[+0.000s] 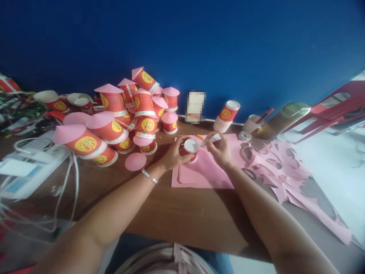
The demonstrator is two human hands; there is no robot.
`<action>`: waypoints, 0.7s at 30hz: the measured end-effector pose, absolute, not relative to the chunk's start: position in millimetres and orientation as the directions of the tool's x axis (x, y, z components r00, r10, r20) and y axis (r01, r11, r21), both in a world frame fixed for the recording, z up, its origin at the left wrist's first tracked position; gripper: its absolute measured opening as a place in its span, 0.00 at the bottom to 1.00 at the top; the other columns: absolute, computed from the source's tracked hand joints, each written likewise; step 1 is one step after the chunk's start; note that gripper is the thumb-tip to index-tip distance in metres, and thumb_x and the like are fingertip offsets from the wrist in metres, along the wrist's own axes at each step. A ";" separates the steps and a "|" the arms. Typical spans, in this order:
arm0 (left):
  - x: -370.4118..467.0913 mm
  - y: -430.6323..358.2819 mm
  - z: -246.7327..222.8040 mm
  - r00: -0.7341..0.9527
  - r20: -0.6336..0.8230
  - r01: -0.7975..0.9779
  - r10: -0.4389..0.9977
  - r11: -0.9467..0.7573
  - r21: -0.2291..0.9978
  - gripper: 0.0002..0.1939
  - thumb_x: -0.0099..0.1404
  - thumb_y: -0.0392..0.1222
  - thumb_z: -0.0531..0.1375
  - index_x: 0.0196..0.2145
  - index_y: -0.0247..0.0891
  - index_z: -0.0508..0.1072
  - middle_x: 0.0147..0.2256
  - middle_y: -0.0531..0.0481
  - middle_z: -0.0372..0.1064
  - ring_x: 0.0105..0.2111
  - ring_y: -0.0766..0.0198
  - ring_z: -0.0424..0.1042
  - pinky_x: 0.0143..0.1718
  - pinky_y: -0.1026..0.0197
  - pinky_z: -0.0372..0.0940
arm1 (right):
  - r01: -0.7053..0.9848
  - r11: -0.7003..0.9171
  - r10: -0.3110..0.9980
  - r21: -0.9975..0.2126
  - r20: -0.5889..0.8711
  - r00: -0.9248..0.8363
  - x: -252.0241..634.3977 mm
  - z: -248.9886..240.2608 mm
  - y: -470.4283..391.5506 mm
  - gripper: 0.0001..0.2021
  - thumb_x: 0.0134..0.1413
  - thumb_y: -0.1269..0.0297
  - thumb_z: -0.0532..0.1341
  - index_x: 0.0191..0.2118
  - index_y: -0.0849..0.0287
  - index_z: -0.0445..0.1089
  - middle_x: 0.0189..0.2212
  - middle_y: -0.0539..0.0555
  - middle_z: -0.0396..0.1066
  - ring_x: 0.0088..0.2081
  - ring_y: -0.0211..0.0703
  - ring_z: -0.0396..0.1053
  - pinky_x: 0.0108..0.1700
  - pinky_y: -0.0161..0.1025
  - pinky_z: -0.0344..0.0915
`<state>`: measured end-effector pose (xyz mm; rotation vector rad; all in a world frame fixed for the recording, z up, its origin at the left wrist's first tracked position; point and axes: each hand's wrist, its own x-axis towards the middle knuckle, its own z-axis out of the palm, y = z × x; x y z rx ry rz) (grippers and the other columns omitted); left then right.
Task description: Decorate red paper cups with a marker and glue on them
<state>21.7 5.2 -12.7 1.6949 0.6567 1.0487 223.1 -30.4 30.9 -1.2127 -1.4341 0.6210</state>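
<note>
My left hand (pixel 173 155) is wrapped round a red paper cup (pixel 191 146), whose white round end faces up. In my right hand (pixel 220 152) is a white pen-shaped tube (pixel 214 138), its tip at the edge of the cup's white end. I cannot tell whether it is a glue pen or a marker. Both hands are above a stack of pink paper sheets (pixel 203 179). Left of my left hand, a pink paper disc (pixel 135 162) lies flat on the table.
Red cups with pink cone tops (pixel 146 102) are piled at left, beside a white device (pixel 37 167) with cables. Stacked cups (pixel 226 116), a tape roll (pixel 244 136), scissors (pixel 251 174), a bottle (pixel 285 118) and pink paper scraps (pixel 281 163) lie right. A blue wall (pixel 182 42) stands behind.
</note>
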 end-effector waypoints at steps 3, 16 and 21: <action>24.0 4.4 -12.2 0.457 0.311 -0.030 0.833 -0.335 0.942 0.33 0.51 0.46 0.76 0.50 0.40 0.66 0.47 0.46 0.71 0.46 0.56 0.73 0.51 0.51 0.68 | 0.328 0.336 0.911 -0.883 0.393 0.125 223.0 31.3 -30.8 0.08 0.53 0.59 0.64 0.33 0.55 0.66 0.27 0.48 0.70 0.26 0.38 0.66 0.28 0.37 0.64; 22.2 3.5 -7.2 0.440 0.320 0.010 0.839 -0.361 0.932 0.27 0.56 0.45 0.72 0.49 0.39 0.68 0.46 0.45 0.71 0.46 0.55 0.73 0.52 0.50 0.67 | 0.252 0.309 0.923 -0.917 0.354 0.153 225.1 22.3 -25.9 0.10 0.54 0.57 0.66 0.33 0.55 0.66 0.25 0.47 0.69 0.25 0.36 0.64 0.28 0.36 0.62; 20.9 6.0 -8.1 0.449 0.358 0.006 0.818 -0.404 0.915 0.25 0.57 0.45 0.70 0.50 0.38 0.69 0.49 0.42 0.72 0.50 0.52 0.71 0.55 0.49 0.65 | 0.037 0.279 0.946 -0.960 0.281 0.161 231.6 10.6 -16.2 0.11 0.55 0.56 0.65 0.31 0.55 0.66 0.22 0.45 0.65 0.23 0.34 0.62 0.25 0.34 0.59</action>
